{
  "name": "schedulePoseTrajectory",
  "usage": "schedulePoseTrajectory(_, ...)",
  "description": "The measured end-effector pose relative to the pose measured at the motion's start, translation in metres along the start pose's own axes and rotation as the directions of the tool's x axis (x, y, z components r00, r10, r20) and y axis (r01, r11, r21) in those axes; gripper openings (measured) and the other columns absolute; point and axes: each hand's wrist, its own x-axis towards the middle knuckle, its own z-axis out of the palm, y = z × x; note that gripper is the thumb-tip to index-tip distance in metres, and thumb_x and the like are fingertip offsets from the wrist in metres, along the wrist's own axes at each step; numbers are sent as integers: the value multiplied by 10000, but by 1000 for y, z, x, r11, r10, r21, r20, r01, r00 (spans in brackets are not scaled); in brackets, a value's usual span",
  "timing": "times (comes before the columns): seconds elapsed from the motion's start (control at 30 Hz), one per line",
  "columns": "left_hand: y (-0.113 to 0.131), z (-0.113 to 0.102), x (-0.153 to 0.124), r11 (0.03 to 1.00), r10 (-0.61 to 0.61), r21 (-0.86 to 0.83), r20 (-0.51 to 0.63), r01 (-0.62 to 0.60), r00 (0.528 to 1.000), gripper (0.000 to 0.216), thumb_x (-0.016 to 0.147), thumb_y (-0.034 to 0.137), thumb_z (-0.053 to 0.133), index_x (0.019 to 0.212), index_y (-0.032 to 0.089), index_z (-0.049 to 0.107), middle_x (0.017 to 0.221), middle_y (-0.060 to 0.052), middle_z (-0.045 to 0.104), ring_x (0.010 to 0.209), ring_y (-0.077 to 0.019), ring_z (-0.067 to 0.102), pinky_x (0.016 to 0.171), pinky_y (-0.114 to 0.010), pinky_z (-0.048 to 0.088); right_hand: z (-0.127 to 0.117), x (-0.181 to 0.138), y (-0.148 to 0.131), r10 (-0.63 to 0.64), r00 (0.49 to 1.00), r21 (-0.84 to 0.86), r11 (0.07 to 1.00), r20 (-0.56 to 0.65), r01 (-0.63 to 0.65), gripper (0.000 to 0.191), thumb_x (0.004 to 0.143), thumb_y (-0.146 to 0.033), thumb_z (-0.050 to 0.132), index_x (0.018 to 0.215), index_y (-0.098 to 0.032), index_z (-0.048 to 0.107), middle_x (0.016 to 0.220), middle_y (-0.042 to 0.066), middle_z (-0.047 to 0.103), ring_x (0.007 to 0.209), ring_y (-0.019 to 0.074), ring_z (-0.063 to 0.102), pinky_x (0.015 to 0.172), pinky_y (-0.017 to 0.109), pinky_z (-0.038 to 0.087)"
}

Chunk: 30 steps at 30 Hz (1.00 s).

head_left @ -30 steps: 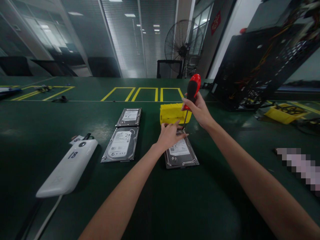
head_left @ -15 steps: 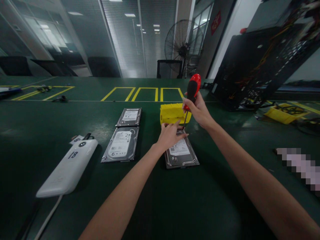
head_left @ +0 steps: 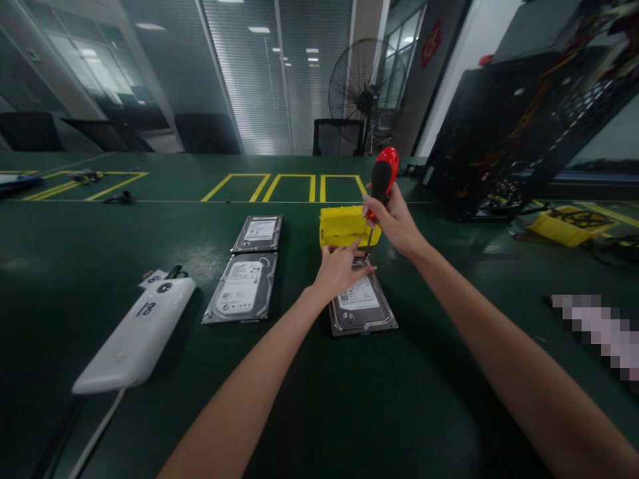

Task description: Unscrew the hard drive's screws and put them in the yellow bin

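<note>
In front of the yellow bin (head_left: 340, 226): hard drive (head_left: 362, 305) is lying flat | left hand (head_left: 340, 269), grip unclear, is apparently steadying it | right hand (head_left: 399, 223)'s fingers are grasping screwdriver (head_left: 384, 176) steeply, likely aligning its tip

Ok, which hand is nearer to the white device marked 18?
Left. The left hand is right of the white device, at a hard drive; the right hand, gripping a screwdriver, is farther right.

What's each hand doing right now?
Left hand: open, spread over the far end of the rightmost hard drive.
Right hand: closed, holding the red-and-black screwdriver.
</note>
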Motion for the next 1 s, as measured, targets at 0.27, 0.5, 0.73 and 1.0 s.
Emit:
schedulePoseTrajectory(0.27,-1,-1,0,1000,2,-2,15,-2,1000,437,904,506,447,1186,200,577,1219,-81,631,1240,-275,474,1012,-519,283,-1,0,1,28,1000,-74,997,-3,-28,392,800,-529,567,1052,-284,394,703,-18,477,506,118,422,463,307,408)
schedulePoseTrajectory(0.5,0,-1,0,1000,7,26,3,-7,1000,406,906,496,455,1113,187,618,1326,-83,552,1210,-270,503,1001,-509,306,0,1,-1,31,999,-43,999,-7,-31,384,795,-511,579,1035,-278,392,694,-23,475,493,111,402,444,295,363)
schedulePoseTrajectory(0.73,-2,1,0,1000,14,24,0,-14,1000,413,911,500,443,1143,201,610,1296,-66,579,1220,-269,491,1012,-513,288,-1,1,0,17,1000,-25,1000,-2,-17,408,784,-525,586,1043,-277,393,682,-28,468,490,111,403,448,294,346)
schedulePoseTrajectory(1.0,-1,0,0,1000,2,1,16,-2,1000,479,913,510,436,1264,194,521,1218,-64,635,1230,-270,478,1020,-511,264,2,0,-2,19,999,-13,1000,-40,-20,405,744,-502,651,954,-265,399,652,-39,495,504,123,480,499,322,434)
